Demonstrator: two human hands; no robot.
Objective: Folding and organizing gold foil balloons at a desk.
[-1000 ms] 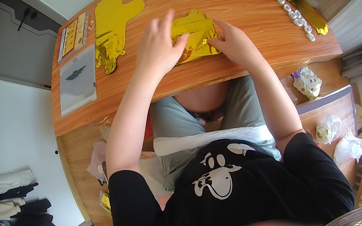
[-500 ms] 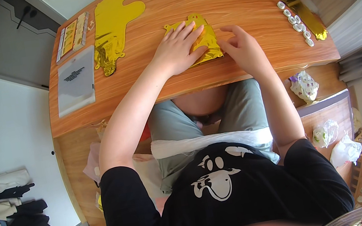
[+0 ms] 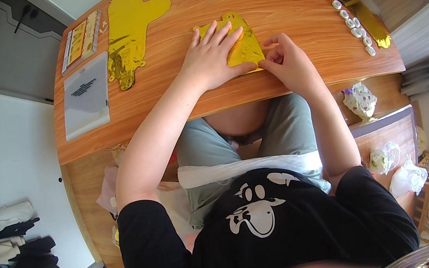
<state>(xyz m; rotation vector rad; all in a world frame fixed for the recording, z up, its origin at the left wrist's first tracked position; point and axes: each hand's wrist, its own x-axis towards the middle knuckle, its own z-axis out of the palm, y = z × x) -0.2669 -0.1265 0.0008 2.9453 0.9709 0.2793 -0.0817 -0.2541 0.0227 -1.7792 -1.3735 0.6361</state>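
Folded gold foil balloon (image 3: pixel 246 46) sits at about mid-span of the near edge of the wooden tabletop (image 3: pixel 171 44), just in from that edge. Left hand (image 3: pixel 209 64) is palm down on it, fingers spread, thumb reaching along the near side. Right hand (image 3: pixel 290 64) is at the balloon's near right corner, fingers curled, thumb side against the foil; can't tell if it's pinching the corner or only touching. Looks like a flatten-and-square step. To do it well: keep the left palm as the clamp, weight even, smooth outward so air leaves toward an open side, line the layers up at the corner before creasing, and go easy with nails since thin film probably creases permanently and could tear at the tabs. Foil is mirror-bright and crinkled, with rounded tabs on the far side. Larger flat gold foil balloon (image 3: pixel 134 11) toward the far left corner: smooth, lobed, wrinkled at its near end. Long gold foil strip (image 3: pixel 369 23) runs down by the right edge, next to small white rolls (image 3: pixel 355 28). Clear plastic sleeve (image 3: pixel 84 96), flat and rectangular, is at the left edge toward the near left corner.
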